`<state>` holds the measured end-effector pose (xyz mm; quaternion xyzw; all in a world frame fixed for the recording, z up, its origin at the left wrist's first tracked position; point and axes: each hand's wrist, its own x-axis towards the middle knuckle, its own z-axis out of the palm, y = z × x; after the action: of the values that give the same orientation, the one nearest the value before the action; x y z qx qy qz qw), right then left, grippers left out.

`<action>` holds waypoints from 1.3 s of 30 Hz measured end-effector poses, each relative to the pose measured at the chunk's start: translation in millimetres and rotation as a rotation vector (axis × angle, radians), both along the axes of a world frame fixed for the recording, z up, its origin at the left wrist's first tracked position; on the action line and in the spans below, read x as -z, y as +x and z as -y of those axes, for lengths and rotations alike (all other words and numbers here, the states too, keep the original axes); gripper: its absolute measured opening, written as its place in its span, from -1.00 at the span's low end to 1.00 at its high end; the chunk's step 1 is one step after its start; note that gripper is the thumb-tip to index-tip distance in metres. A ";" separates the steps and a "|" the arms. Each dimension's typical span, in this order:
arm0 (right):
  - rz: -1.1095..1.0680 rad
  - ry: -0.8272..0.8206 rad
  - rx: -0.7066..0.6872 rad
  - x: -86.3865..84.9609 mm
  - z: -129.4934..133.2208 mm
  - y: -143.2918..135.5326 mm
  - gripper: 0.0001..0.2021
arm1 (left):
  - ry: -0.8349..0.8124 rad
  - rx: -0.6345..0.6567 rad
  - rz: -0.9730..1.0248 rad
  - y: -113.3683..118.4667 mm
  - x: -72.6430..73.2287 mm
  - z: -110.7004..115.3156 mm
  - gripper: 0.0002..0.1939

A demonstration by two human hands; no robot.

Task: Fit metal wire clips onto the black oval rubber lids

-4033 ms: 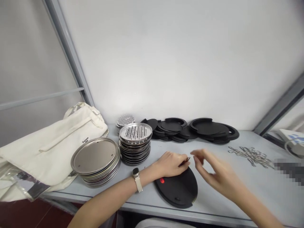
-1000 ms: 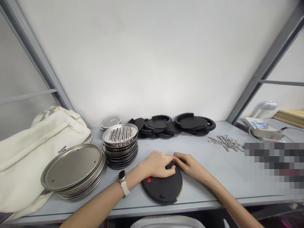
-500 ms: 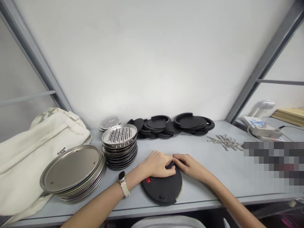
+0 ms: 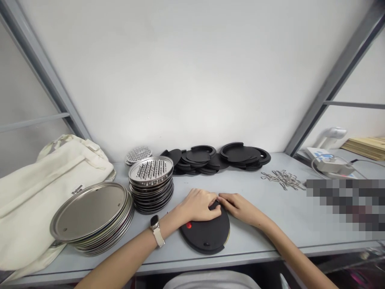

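Observation:
A round black disc assembly point(image 4: 207, 235) lies on the grey table near its front edge, with a red spot at its left and a thin yellowish rim at its right. My left hand point(image 4: 201, 204) rests over its upper part, fingers curled and closed on the disc's far edge. Close against it, my right hand point(image 4: 239, 206) has thumb and forefinger pinched at that same far edge. Something small between the fingertips is too hidden to make out. A watch with a pale strap point(image 4: 157, 231) is on my left wrist.
Stacked round metal plates point(image 4: 90, 212) and a pile of grater discs point(image 4: 152, 172) stand left, beside a cream bag point(image 4: 51, 176). Black rings and discs point(image 4: 198, 156) lie along the wall. Metal clips point(image 4: 282, 179) lie right, before a white device point(image 4: 327, 158).
The black disc has shifted slightly away from the front edge, its lower side tilted a little up. Both hands keep their hold and have barely moved.

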<state>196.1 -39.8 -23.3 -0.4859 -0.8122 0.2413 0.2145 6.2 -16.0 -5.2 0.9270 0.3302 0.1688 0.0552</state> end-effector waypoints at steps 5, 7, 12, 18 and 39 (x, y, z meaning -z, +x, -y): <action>-0.017 0.012 0.024 -1.9 1.7 -1.0 -0.64 | -0.002 -0.012 -0.023 0.6 -1.1 -0.5 -0.81; -0.032 0.017 0.026 -2.2 1.9 -1.4 -0.65 | -0.003 -0.011 -0.022 0.9 -0.7 -1.4 -0.80; -0.030 0.039 0.032 -0.6 1.0 -0.6 -0.66 | 0.011 -0.019 0.001 1.9 2.0 -3.1 -0.78; -0.042 0.069 0.036 -0.8 1.0 -0.6 -0.68 | 0.019 -0.052 0.003 3.9 4.0 -3.1 -0.80; -0.029 0.077 0.081 -5.4 3.5 -5.0 -0.75 | 0.020 -0.041 -0.003 4.6 0.9 -0.4 -0.82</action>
<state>191.1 -43.3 -17.8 -0.5062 -0.7974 0.2079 0.2542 10.8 -15.6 -6.1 0.9208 0.3476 0.1717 0.0422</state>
